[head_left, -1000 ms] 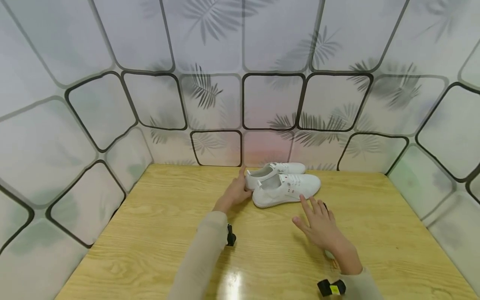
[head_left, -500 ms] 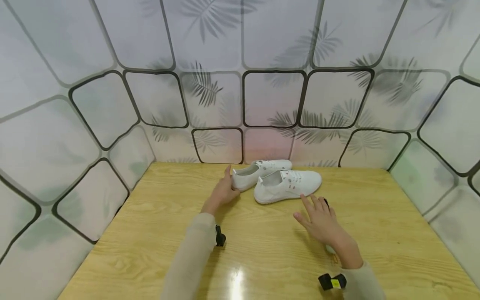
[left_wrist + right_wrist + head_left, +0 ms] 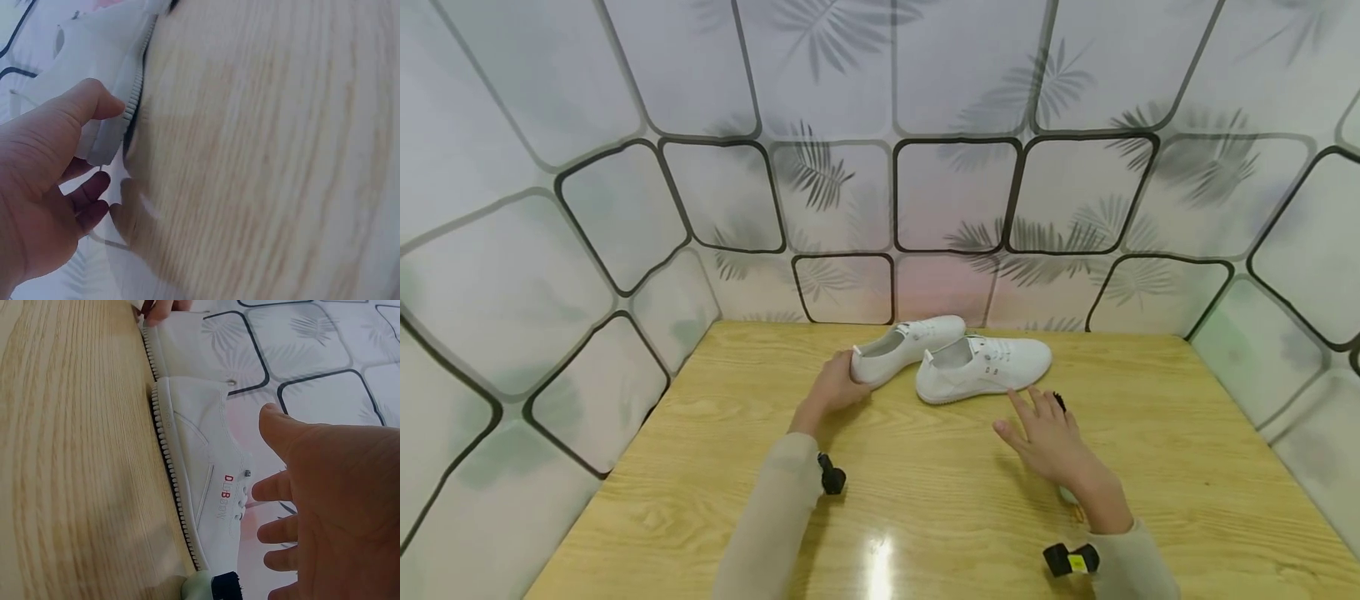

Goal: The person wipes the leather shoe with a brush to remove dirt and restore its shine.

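Two white lace-up shoes stand on the table near the wall, toes to the right. My left hand (image 3: 833,387) holds the left shoe (image 3: 925,335) at its heel. In the left wrist view the thumb (image 3: 103,100) is bent against the side of the sole, and the other fingers are partly hidden behind the heel. The right shoe (image 3: 1015,362) sits closer to me, its heel near the left shoe's front half. My right hand (image 3: 1051,437) hovers by its near side with fingers spread, holding nothing. Red and grey lettering marks that shoe's side (image 3: 225,497) in the right wrist view.
The wooden table (image 3: 737,500) reaches back to a patterned wall (image 3: 842,292) close behind the shoes. Side walls flank it. A small pale green thing (image 3: 1067,494) shows beneath my right wrist. Black devices (image 3: 1071,560) sit at both cuffs.
My left hand has moved left with the left shoe, drawing its heel away from the right shoe and turning it at an angle. The right hand and right shoe stay about where they were.
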`<action>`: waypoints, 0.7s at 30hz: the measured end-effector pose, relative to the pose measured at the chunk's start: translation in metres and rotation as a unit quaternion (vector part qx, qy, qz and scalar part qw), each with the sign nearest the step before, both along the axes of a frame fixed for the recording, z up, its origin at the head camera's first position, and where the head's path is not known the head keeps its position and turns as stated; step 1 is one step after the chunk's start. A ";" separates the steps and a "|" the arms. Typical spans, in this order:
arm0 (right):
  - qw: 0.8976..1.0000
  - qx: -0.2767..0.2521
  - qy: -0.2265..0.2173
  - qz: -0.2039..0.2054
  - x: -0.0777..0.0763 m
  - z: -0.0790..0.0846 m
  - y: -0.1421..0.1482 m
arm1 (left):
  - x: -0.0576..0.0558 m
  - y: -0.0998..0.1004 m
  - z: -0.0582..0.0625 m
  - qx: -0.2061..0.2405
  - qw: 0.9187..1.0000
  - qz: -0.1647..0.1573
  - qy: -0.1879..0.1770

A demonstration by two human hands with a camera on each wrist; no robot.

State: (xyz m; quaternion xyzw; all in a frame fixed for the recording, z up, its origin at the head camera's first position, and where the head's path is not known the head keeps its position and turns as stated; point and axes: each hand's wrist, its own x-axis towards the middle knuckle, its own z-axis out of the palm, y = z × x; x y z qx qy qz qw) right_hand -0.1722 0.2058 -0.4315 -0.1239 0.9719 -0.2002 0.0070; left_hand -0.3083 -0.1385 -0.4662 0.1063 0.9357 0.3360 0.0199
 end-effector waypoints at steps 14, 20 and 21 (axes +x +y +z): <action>1.000 0.002 0.002 -0.001 -0.001 -0.003 0.000 | 0.016 -0.021 -0.001 -0.041 0.999 -0.002 0.020; 1.000 0.004 0.004 0.000 0.001 -0.004 -0.001 | 0.029 -0.029 0.001 -0.009 1.000 0.003 -0.001; 1.000 0.003 0.005 0.000 0.001 -0.004 -0.001 | 0.031 -0.031 0.002 -0.004 1.000 0.005 -0.008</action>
